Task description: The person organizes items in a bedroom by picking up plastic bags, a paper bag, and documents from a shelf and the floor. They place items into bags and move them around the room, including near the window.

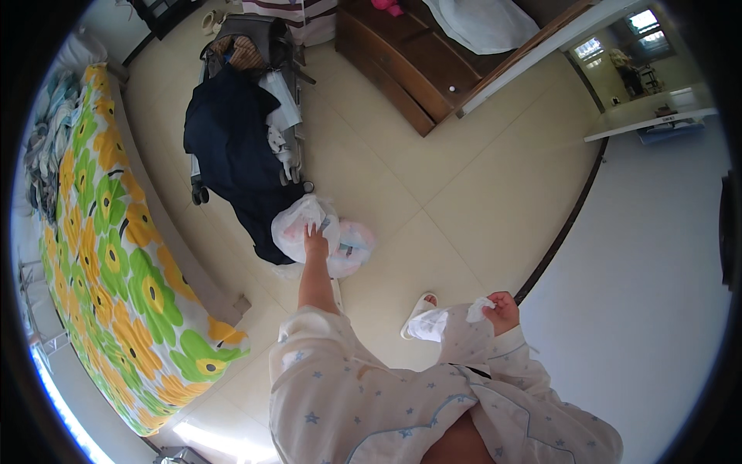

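My left hand (316,240) reaches forward and touches a translucent white plastic bag (291,227); its fingertips lie at the bag's gathered top, and I cannot tell how firmly they grip. Pinkish contents show through that bag. Against its right side rests another translucent bag (355,246) with pink and bluish contents. My right hand (503,313), near my right side, pinches a crumpled white tissue or thin wipe (479,310). Dark navy cloth (237,133) drapes over a stroller (246,35) and trails down beside the bags.
A bed with a flowered cover (116,255) stands at the left. Wooden furniture (400,64) with a white cloth or bag (484,23) on it is ahead. A pale wall or panel (626,249) bounds the right side. My slippered foot (422,313) is on the tiled floor (423,174).
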A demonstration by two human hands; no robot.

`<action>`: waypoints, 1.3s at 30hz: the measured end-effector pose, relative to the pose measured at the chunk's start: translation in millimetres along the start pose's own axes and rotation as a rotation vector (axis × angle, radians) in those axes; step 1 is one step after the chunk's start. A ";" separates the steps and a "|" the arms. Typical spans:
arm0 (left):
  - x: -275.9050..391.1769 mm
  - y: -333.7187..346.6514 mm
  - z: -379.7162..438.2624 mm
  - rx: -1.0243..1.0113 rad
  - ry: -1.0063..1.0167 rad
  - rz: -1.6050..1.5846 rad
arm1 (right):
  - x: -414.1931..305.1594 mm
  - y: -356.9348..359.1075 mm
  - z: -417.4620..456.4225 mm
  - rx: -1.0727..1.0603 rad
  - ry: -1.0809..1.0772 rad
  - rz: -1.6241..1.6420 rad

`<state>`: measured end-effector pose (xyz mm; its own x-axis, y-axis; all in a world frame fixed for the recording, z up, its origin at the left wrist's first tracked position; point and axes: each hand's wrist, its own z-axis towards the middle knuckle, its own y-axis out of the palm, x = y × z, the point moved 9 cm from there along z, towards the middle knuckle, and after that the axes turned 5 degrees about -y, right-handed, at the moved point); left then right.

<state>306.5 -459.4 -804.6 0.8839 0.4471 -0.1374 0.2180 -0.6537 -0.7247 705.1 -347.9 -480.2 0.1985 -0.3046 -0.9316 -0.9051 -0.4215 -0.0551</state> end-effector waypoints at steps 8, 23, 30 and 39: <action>21.4 -126.5 39.9 0.359 -0.089 -0.331 | 2.8 -10.9 16.4 0.066 -0.013 0.018; 145.0 100.7 116.7 0.525 0.093 0.315 | 132.8 92.3 92.8 -0.291 0.138 0.022; 80.5 108.8 123.6 0.098 0.039 -0.032 | 134.6 71.7 87.2 -0.166 0.172 -0.040; -11.3 -153.8 -40.4 0.267 -0.149 -0.688 | -12.7 97.4 73.7 -0.123 0.034 0.054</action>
<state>279.7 -388.6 -664.4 0.5150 0.7914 0.3295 0.5764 -0.0352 -0.8164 586.7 -322.1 -500.2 0.1655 -0.3573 -0.9192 -0.8624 -0.5046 0.0408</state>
